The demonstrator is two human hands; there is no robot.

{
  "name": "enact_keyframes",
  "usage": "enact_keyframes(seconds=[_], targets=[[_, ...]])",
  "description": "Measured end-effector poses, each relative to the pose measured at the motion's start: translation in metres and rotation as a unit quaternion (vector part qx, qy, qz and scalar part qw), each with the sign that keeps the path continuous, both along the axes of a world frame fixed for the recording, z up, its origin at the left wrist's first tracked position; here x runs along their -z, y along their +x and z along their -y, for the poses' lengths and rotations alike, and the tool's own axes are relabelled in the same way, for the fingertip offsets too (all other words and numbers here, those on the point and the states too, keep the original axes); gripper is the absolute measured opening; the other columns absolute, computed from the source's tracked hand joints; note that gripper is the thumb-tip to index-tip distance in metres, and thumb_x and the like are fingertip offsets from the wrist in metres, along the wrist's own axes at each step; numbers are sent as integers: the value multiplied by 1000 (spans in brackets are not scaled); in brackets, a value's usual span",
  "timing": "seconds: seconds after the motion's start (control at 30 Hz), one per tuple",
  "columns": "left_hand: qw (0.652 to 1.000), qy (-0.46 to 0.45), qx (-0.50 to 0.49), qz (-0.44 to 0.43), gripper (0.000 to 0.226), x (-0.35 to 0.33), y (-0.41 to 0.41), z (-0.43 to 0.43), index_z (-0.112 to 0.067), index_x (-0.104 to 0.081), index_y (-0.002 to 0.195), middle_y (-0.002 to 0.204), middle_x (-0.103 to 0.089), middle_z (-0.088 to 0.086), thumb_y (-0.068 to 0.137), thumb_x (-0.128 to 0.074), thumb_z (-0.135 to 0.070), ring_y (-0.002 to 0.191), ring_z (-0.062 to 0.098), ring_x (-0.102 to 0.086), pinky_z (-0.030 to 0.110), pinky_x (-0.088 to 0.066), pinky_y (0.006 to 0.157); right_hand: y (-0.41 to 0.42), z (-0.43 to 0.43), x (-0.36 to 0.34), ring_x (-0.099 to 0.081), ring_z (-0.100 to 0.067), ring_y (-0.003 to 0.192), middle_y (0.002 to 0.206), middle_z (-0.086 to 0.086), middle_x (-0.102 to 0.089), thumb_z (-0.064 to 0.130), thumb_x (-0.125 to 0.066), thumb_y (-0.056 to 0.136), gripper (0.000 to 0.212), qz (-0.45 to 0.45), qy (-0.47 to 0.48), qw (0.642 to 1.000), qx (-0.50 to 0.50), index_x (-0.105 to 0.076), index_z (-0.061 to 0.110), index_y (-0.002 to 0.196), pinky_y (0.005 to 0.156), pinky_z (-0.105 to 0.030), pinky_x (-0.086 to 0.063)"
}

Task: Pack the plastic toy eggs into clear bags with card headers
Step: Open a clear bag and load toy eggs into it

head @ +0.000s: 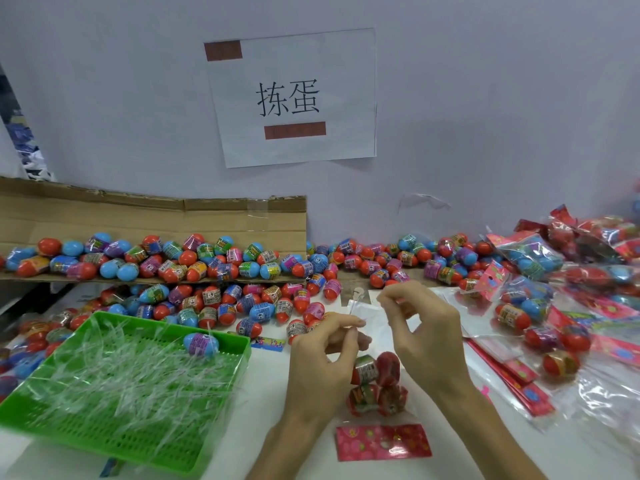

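Note:
A clear bag (pixel 372 327) with a pink card header (pixel 382 441) at its near end lies on the white table in front of me. Several red toy eggs (pixel 377 386) sit inside it. My left hand (pixel 323 358) pinches one side of the bag's far open edge. My right hand (pixel 420 327) pinches the other side, thumb and forefinger together. A long heap of loose eggs (pixel 221 299), red, blue and purple, stretches across the table behind my hands.
A green plastic basket (pixel 131 417) with shredded clear strips and one blue egg (pixel 201 344) stands at the left. A cardboard flap (pixel 156 216) holds more eggs at the back left. Packed bags (pixel 540 271) and spare headed bags (pixel 512 372) pile up on the right.

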State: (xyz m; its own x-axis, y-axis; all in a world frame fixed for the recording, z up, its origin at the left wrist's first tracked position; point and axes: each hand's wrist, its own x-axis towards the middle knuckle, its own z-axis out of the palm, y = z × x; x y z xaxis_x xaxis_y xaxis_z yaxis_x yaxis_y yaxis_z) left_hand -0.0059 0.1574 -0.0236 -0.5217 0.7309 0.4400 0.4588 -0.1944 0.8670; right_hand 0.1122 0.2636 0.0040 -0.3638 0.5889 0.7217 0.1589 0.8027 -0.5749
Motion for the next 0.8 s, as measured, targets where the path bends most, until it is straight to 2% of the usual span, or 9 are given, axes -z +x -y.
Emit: enact_keyframes(seconds=[0.1, 0.2, 0.3, 0.43, 0.63, 0.8], targets=[[999, 13, -9, 36, 31, -1, -3, 0, -30, -73, 101, 83, -78, -9, 100, -61, -1, 82, 10, -77, 26, -62, 75, 1, 2, -1, -62, -2, 81, 88, 15, -65, 2, -77, 86, 17, 21, 35, 998, -50, -72, 17, 91, 69, -10, -47], [999, 36, -13, 16, 33, -4, -1, 1, -34, -72, 102, 85, -78, -14, 98, -62, -3, 83, 7, -76, 20, -60, 74, -3, 7, 2, -63, -5, 80, 91, 12, -67, 3, -80, 83, 19, 48, 52, 993, -96, -75, 17, 95, 72, -11, -47], [999, 48, -15, -20, 31, -4, 1, 2, -38, -71, 106, 92, -76, -22, 96, -61, -10, 87, 4, -75, 16, -57, 75, -4, 7, 5, -63, -4, 79, 91, 12, -68, 4, -80, 83, 19, 43, 54, 994, -89, -76, 17, 96, 72, -16, -50], [997, 42, -20, -61, 22, 1, 0, 0, -22, -74, 112, 96, -75, -25, 97, -61, -13, 88, 1, -74, 16, -58, 76, -3, 6, 6, -63, -2, 77, 89, 12, -69, 7, -77, 85, 13, 33, 69, 994, -79, -76, 16, 93, 71, -15, -51], [996, 39, -19, -82, 25, -1, 0, 1, -32, -72, 109, 94, -74, -25, 97, -62, -12, 86, 1, -73, 15, -57, 73, -3, 9, 4, -62, -3, 73, 81, 10, -68, 9, -72, 84, 7, 34, 66, 994, -77, -76, 14, 85, 64, -23, -54], [994, 31, -16, -100, 23, 0, 0, 1, -28, -74, 107, 93, -73, -24, 96, -62, -11, 84, 1, -73, 13, -55, 73, -4, 12, 2, -56, -5, 69, 77, 9, -63, 10, -68, 81, 6, 40, 71, 995, -57, -70, 14, 78, 60, -24, -49]])
